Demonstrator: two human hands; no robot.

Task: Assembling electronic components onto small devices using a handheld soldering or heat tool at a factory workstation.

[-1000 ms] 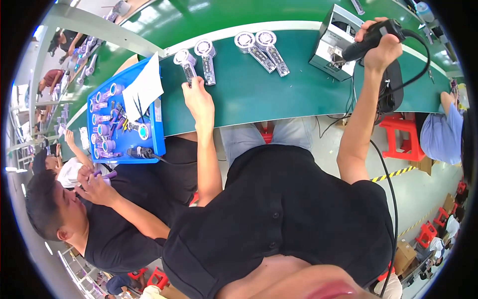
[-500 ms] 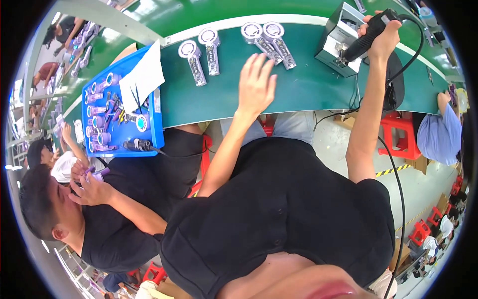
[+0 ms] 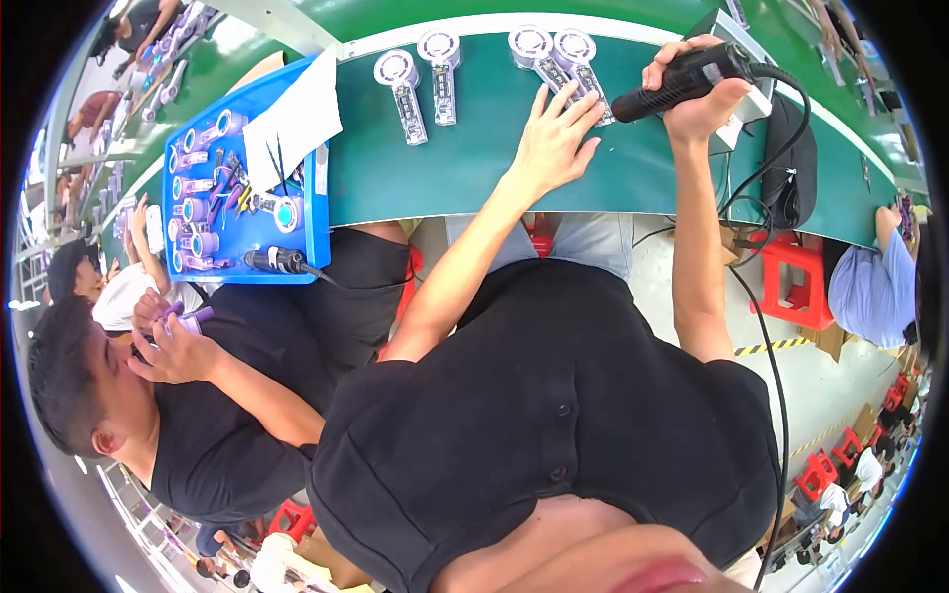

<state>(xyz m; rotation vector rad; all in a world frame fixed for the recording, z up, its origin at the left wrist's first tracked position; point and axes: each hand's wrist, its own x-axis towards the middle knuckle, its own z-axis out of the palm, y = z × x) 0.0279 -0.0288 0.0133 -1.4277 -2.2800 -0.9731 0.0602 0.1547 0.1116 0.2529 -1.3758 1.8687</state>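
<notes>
My right hand (image 3: pixel 704 114) grips a black corded electric screwdriver (image 3: pixel 682 85), its tip pointing left beside two handheld fans. Those two fans, the left one (image 3: pixel 531 43) and the right one (image 3: pixel 575 46), lie close together with round white-and-purple heads and uncovered handles showing dark inner parts. Stretched and slightly spread, the fingers of my left hand (image 3: pixel 552 148) rest over the lower handles and hide part of them. Further left lie two similar fans, one nearer (image 3: pixel 396 69) and one farther (image 3: pixel 439 46), apart from both hands.
A blue tray (image 3: pixel 318 212) at left holds purple fan parts, a white sheet (image 3: pixel 295 119) and another black screwdriver (image 3: pixel 275 260). Behind my right hand stands a partly hidden box (image 3: pixel 733 38); a black pouch (image 3: pixel 791 188) lies right. A co-worker sits close at left; a red stool (image 3: pixel 791 287) stands right.
My right hand has brought the screwdriver left, away from the box, toward the right pair of fans. My left hand has moved right and onto their handles.
</notes>
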